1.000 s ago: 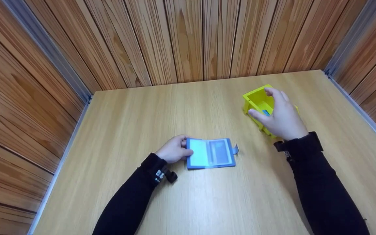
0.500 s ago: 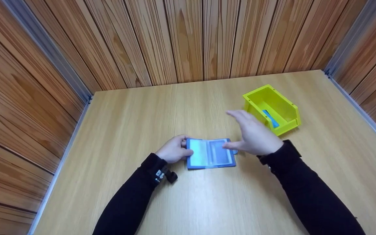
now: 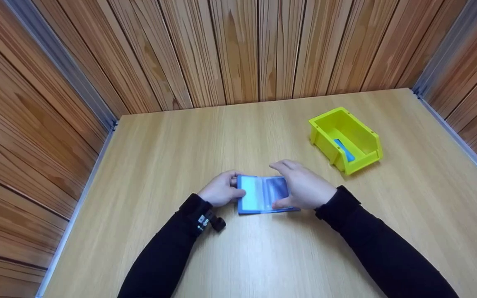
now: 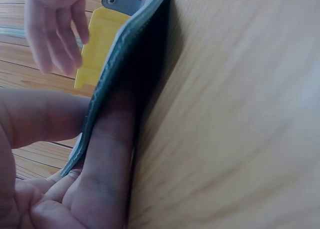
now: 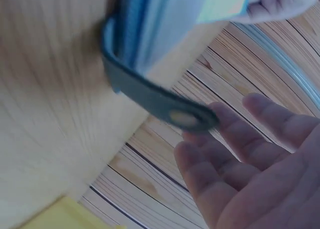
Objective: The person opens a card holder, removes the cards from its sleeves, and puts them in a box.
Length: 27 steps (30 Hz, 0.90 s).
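A blue card holder (image 3: 251,194) lies spread open on the table, its clear plastic sleeves facing up. My left hand (image 3: 220,191) pinches its left cover, thumb on top and a finger tucked underneath, as the left wrist view shows along the cover's stitched edge (image 4: 107,74). Over the right half is my right hand (image 3: 309,189), fingers extended and spread, with the thumb overlapping the sleeves. In the right wrist view, the holder's snap strap (image 5: 150,96) sticks out toward the fingers of that hand (image 5: 270,174), which hold nothing.
A yellow bin (image 3: 364,160) stands at the back right of the table, with a flat blue piece (image 3: 344,150) inside. Wood-panelled walls (image 3: 238,49) enclose the back and both sides. Metal rails (image 3: 73,211) run along the side edges.
My right hand has come from above the yellow bin, leftward and nearer, to over the card holder's right half. The left hand keeps its pinch and has stayed in place.
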Each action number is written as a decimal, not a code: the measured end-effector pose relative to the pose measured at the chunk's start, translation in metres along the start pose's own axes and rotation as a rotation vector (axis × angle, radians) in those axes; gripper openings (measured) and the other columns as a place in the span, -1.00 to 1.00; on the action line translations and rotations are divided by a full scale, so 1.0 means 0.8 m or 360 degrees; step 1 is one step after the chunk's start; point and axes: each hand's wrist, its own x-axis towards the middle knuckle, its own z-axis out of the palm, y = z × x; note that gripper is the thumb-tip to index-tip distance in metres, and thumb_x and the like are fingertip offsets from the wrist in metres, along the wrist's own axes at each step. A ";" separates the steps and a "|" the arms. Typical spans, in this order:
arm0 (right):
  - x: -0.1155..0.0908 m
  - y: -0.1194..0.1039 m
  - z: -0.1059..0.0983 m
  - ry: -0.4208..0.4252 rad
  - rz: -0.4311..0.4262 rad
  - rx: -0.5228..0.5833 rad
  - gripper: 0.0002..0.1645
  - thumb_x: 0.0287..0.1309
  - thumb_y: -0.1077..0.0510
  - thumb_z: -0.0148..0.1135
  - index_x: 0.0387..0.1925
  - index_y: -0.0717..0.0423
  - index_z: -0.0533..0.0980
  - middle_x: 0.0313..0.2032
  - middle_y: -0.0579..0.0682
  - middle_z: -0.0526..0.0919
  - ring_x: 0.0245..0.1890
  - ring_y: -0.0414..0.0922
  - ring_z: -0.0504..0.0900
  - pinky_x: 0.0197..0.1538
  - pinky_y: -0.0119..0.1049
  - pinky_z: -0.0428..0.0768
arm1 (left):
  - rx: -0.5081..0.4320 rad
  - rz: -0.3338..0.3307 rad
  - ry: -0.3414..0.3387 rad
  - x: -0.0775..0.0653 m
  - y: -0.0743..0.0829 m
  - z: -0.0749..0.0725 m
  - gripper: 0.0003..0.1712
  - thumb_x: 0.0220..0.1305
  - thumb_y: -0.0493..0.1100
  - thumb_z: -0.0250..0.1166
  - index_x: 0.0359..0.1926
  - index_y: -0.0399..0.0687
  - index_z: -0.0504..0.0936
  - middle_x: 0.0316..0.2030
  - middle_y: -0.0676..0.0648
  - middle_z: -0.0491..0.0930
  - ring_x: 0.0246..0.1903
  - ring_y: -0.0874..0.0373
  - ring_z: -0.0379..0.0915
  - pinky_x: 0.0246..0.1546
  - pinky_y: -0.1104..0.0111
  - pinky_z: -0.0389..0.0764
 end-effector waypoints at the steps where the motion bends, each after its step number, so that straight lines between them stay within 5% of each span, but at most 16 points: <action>1: 0.001 0.000 0.003 -0.0007 0.0003 -0.0008 0.25 -0.26 -0.31 0.58 0.42 0.09 0.24 0.30 0.12 0.39 0.30 0.08 0.39 0.36 0.05 0.40 | 0.0015 -0.0002 0.0003 0.000 0.000 0.000 -0.46 0.20 -0.38 0.29 0.21 -0.20 0.38 -0.06 -0.12 0.67 -0.12 0.04 0.66 -0.12 0.24 0.72; 12: 0.005 0.009 0.025 -0.0102 0.0060 -0.0071 0.20 -0.20 -0.31 0.54 0.37 0.20 0.29 0.27 0.16 0.43 0.29 0.09 0.40 0.37 0.01 0.39 | 0.0093 -0.0013 0.0044 -0.002 0.003 0.001 -0.43 0.20 -0.34 0.31 0.23 -0.14 0.39 -0.04 -0.10 0.66 -0.17 0.07 0.66 -0.18 0.27 0.72; 21: 0.005 0.011 0.028 -0.0099 0.0053 -0.0071 0.15 -0.23 -0.32 0.56 0.29 0.28 0.38 0.10 0.15 0.49 0.11 0.05 0.47 0.25 -0.04 0.49 | 0.0622 0.0104 0.0170 -0.010 0.017 0.009 -0.38 0.25 -0.22 0.28 0.32 -0.17 0.34 0.02 -0.13 0.62 -0.15 0.15 0.59 -0.18 0.37 0.67; 27: 0.005 0.012 0.028 -0.0089 0.0075 -0.0061 0.16 -0.24 -0.33 0.56 0.29 0.27 0.39 0.10 0.17 0.48 0.10 0.06 0.45 0.22 -0.04 0.51 | 0.0936 0.0078 0.0245 -0.017 0.031 0.022 -0.29 0.35 -0.11 0.20 0.44 -0.18 0.19 0.24 -0.22 0.47 0.21 0.06 0.43 0.23 0.21 0.51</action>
